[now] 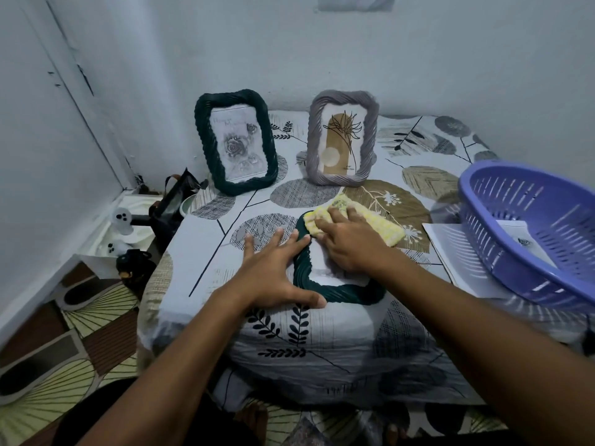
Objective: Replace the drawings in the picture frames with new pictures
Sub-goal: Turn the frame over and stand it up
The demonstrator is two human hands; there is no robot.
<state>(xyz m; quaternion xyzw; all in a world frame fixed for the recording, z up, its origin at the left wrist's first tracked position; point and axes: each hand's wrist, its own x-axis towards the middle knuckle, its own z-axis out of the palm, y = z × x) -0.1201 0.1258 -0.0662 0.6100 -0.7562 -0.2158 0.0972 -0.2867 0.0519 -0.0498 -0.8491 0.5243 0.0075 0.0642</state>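
Observation:
A dark green rope-edged picture frame (346,291) lies flat on the patterned table cover. My left hand (273,268) rests on its left edge with fingers spread straight and the thumb at its lower corner. My right hand (347,246) presses a yellow knitted cloth (380,225) onto the frame's upper part, fingers laid flat over it. Two more frames stand upright at the back: a dark green frame (236,141) with a rose drawing and a grey frame (343,138) with a plant drawing.
A purple plastic basket (544,233) sits at the right, with paper sheets (457,252) under it and one inside. Left of the table, on the floor, lie a black bag (174,204), white items and footwear. Walls close in behind and left.

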